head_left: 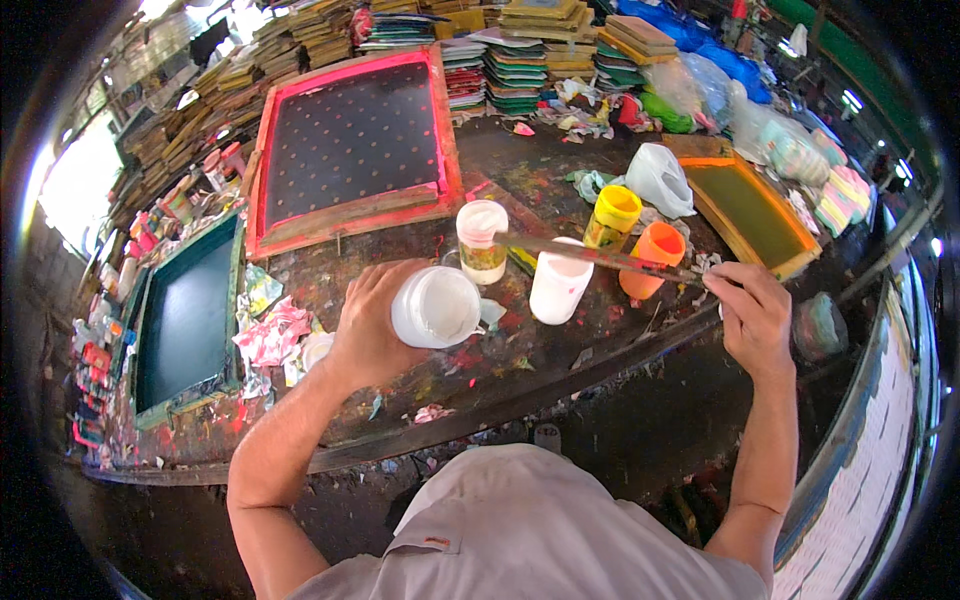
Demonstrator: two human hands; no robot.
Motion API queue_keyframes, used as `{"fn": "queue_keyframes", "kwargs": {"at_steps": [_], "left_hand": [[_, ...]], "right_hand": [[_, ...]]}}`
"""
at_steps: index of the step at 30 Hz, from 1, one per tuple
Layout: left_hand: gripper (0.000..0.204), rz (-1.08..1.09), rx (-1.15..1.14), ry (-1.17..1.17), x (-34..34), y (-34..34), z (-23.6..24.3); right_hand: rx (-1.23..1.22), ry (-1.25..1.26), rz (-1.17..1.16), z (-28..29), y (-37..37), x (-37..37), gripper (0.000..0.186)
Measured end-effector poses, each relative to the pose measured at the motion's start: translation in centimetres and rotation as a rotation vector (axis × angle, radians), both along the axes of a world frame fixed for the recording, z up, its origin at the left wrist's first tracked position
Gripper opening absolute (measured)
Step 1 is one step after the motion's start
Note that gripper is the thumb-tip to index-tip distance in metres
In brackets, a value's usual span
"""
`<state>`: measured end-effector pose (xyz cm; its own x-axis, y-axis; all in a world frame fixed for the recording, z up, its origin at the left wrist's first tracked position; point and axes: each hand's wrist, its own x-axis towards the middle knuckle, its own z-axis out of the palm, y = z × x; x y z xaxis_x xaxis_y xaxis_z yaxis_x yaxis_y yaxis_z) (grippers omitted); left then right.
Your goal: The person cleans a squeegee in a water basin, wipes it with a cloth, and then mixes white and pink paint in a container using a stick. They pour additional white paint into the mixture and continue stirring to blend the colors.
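My left hand grips a white plastic tub from its left side, tilted with its mouth toward the right; white paint coats the inside. My right hand pinches one end of a long, flat, paint-stained stick. The stick reaches leftward above a white jar and past an orange container. Its far tip is by the rim of a jar with pale pink contents; whether they touch I cannot tell. A yellow container stands behind the stick.
A large pink-edged printing screen lies at the back of the stained table. A green-framed screen is at left, an orange-framed screen at right. Crumpled paper and a white plastic bag lie nearby. Stacked frames line the back.
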<state>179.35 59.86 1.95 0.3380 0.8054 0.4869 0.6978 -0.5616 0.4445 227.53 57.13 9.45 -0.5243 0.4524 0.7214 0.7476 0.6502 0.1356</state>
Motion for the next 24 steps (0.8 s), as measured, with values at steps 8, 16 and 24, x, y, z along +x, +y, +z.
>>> {"fn": "queue_keyframes", "kwargs": {"at_steps": [8, 16, 24], "left_hand": [[0.099, 0.138, 0.007, 0.260, 8.9, 3.8, 4.1], [0.100, 0.182, -0.024, 0.400, 16.1, 6.4, 6.2], [0.100, 0.251, -0.095, 0.396, 18.7, 8.2, 7.1]], "right_hand": [[0.095, -0.116, 0.168, 1.4, 7.0, 7.1, 0.031], [0.224, -0.186, 0.290, -0.5, 14.5, 9.8, 0.033], [0.384, -0.162, 0.344, -3.4, 19.0, 8.0, 0.039]]}}
